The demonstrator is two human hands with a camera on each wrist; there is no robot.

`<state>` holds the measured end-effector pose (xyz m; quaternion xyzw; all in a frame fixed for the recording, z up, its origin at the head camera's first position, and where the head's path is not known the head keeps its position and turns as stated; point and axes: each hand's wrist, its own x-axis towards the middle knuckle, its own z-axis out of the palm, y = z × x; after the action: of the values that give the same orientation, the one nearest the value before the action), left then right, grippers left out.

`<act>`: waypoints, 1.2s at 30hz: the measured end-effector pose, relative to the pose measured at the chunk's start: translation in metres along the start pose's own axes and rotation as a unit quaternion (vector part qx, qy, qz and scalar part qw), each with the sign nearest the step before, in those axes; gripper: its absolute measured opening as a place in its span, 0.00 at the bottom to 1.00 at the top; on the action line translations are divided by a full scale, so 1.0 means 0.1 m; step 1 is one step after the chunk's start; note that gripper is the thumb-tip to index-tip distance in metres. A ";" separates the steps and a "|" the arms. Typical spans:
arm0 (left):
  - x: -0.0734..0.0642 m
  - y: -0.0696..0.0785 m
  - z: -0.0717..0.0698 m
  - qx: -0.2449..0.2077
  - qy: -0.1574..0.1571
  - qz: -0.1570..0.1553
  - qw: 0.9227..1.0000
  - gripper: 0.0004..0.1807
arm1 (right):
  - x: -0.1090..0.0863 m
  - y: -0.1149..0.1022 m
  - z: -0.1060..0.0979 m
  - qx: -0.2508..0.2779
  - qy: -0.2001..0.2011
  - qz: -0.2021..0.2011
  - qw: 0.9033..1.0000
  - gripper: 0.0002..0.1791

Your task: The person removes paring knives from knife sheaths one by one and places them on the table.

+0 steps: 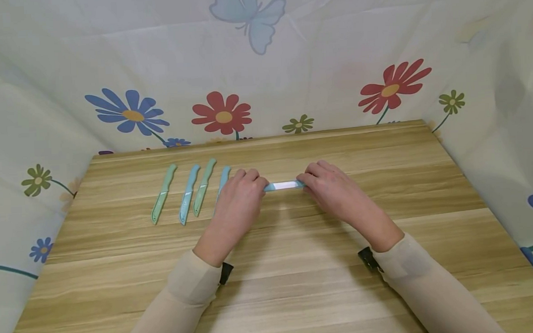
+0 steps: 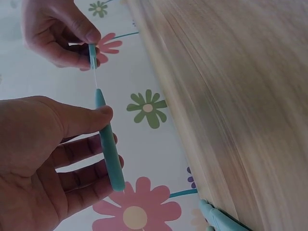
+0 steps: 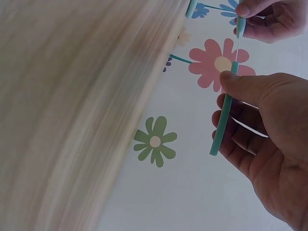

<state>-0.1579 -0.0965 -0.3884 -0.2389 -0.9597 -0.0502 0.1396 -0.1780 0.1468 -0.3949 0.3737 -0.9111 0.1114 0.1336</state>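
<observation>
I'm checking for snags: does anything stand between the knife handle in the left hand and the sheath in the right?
Nothing foreign is visible: between the handle in the left hand and the sheath in the right hand shows only the bare blade. Four other knives lie to the left.

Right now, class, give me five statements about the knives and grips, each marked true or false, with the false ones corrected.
1. The left grip and right grip hold the same knife. True.
2. Its blade is completely covered. False: bare blade shows between the grips.
3. Four more knives rest on the table. True.
4. All of those four are green. False: two are green, two are blue.
5. The table's leftmost knife is green. True.
</observation>
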 end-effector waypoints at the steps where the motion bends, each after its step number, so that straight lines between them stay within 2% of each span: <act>1: 0.00 0.00 0.00 0.000 0.000 -0.001 1.000 0.08 | 0.00 0.00 0.00 0.000 0.000 0.000 1.000 0.14; 24: -0.02 -0.02 -0.01 -0.010 0.001 -0.007 1.000 0.07 | -0.01 0.01 0.01 0.001 -0.005 0.006 1.000 0.13; 36: -0.02 -0.05 0.01 -0.002 -0.012 -0.016 1.000 0.07 | -0.01 0.03 0.02 -0.008 -0.004 0.012 1.000 0.15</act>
<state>-0.1590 -0.1013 -0.3899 -0.2247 -0.9647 -0.0512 0.1271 -0.1798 0.1486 -0.3977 0.3622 -0.9169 0.1039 0.1313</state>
